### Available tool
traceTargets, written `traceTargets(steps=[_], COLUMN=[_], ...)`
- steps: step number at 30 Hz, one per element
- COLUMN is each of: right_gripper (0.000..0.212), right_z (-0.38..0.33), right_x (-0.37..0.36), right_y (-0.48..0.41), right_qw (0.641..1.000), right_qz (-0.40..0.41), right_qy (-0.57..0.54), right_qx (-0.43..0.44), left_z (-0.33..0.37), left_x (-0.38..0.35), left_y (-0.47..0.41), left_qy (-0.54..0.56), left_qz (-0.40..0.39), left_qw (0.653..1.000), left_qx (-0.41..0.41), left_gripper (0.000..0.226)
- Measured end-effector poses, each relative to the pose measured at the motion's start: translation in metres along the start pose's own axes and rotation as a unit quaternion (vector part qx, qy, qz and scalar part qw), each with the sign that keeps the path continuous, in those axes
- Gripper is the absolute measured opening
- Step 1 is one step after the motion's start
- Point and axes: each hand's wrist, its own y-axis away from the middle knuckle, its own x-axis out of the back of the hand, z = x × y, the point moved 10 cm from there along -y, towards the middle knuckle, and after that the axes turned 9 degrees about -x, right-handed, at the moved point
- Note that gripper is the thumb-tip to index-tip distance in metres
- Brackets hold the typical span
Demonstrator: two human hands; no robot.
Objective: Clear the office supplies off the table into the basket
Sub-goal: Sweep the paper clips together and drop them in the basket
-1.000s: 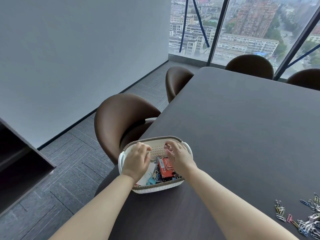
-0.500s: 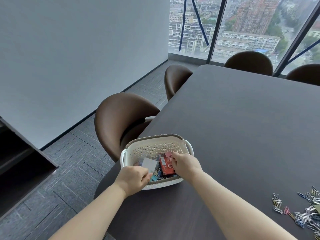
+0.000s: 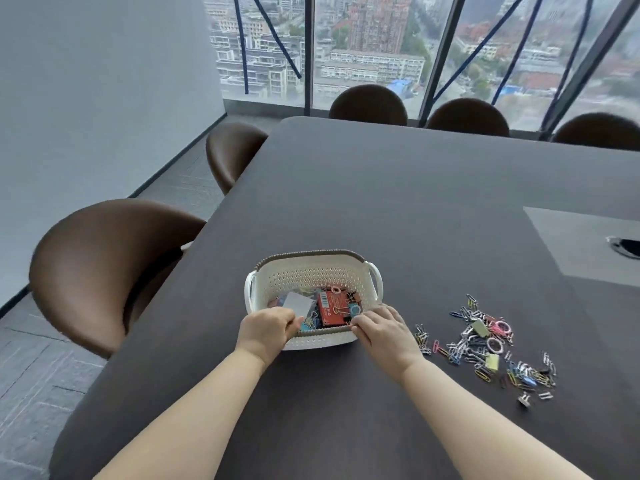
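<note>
Nearest to you, both bare forearms reach forward over the dark table (image 3: 381, 188). Your left hand (image 3: 266, 332) sits on the near left corner of the basket (image 3: 311, 253), fingers curled over the rim and gripping it. Your right hand (image 3: 384, 329) does the same at the near right corner, fingertips (image 3: 358, 322) hooked over the edge.

The basket is white and perforated, with a brown rim and a loop handle at each end, and it stands on the table towards the left side. Inside lie a red box (image 3: 334, 306), a grey card (image 3: 298, 303) on top of the contents just beyond your left knuckles, and binder clips (image 3: 341, 310) (the smaller bits underneath are too jumbled to name).

To the right of the basket, apart from it, a loose scatter of coloured paper clips (image 3: 481, 344) lies on the tabletop. Farther right, a grey panel (image 3: 581, 244) is set into the table.

A brown chair (image 3: 104, 258) stands at the left side, with a second chair (image 3: 232, 150) beyond it. Three more chairs (image 3: 367, 102) line the far end, and behind them a window (image 3: 374, 46) looks over city buildings.
</note>
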Motion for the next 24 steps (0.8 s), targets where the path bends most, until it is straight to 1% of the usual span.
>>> traceTargets(steps=[2, 4, 5, 6, 8, 11, 13, 14, 15, 16, 18, 19, 21, 24], right_gripper=[0.03, 0.035, 0.039, 0.045, 0.055, 0.047, 0.05, 0.052, 0.053, 0.056, 0.062, 0.067, 0.079, 0.097], right_z=[0.029, 0.056, 0.068, 0.079, 0.106, 0.153, 0.186, 0.203, 0.22, 0.238, 0.271, 0.285, 0.307, 0.325], right_x=[0.005, 0.009, 0.01, 0.012, 0.013, 0.006, 0.002, 0.0, -0.002, -0.004, -0.011, -0.016, -0.026, -0.036], right_y=[0.006, 0.014, 0.019, 0.024, 0.038, 0.066, 0.087, 0.098, 0.11, 0.124, 0.15, 0.163, 0.183, 0.196], right_qw=[0.999, 0.997, 0.996, 0.995, 0.99, 0.981, 0.972, 0.965, 0.957, 0.949, 0.929, 0.917, 0.898, 0.888], right_qz=[-0.016, -0.026, -0.025, -0.024, -0.036, -0.048, -0.058, -0.065, -0.074, -0.082, -0.113, -0.134, -0.169, -0.193], right_qy=[-0.016, -0.029, -0.036, -0.044, -0.062, -0.075, -0.07, -0.061, -0.05, -0.035, -0.001, 0.012, 0.025, 0.015], right_qx=[-0.034, -0.065, -0.076, -0.085, -0.118, -0.173, -0.217, -0.245, -0.274, -0.303, -0.354, -0.376, -0.405, -0.417], left_z=[0.02, 0.031, 0.037, 0.046, 0.077, 0.14, 0.188, 0.209, 0.227, 0.241, 0.257, 0.259, 0.256, 0.254], left_x=[-0.011, -0.02, -0.022, -0.023, -0.023, -0.03, -0.045, -0.058, -0.073, -0.093, -0.135, -0.155, -0.191, -0.22], left_y=[-0.018, -0.034, -0.04, -0.046, -0.055, -0.063, -0.065, -0.065, -0.065, -0.064, -0.061, -0.058, -0.051, -0.055], left_qy=[0.017, 0.044, 0.048, 0.044, 0.032, 0.042, 0.072, 0.087, 0.1, 0.107, 0.086, 0.071, 0.047, 0.011], left_qz=[-0.014, -0.032, -0.03, -0.021, 0.002, 0.031, 0.015, -0.006, -0.043, -0.098, -0.212, -0.253, -0.343, -0.389], left_qw=[1.0, 0.998, 0.998, 0.999, 0.999, 0.991, 0.976, 0.968, 0.962, 0.958, 0.949, 0.944, 0.926, 0.915], left_qx=[-0.001, 0.026, 0.035, 0.022, -0.027, -0.125, -0.203, -0.234, -0.249, -0.247, -0.216, -0.199, -0.147, -0.109], left_gripper=[0.036, 0.033, 0.032, 0.031, 0.025, 0.022, 0.021, 0.022, 0.024, 0.03, 0.058, 0.071, 0.076, 0.086])
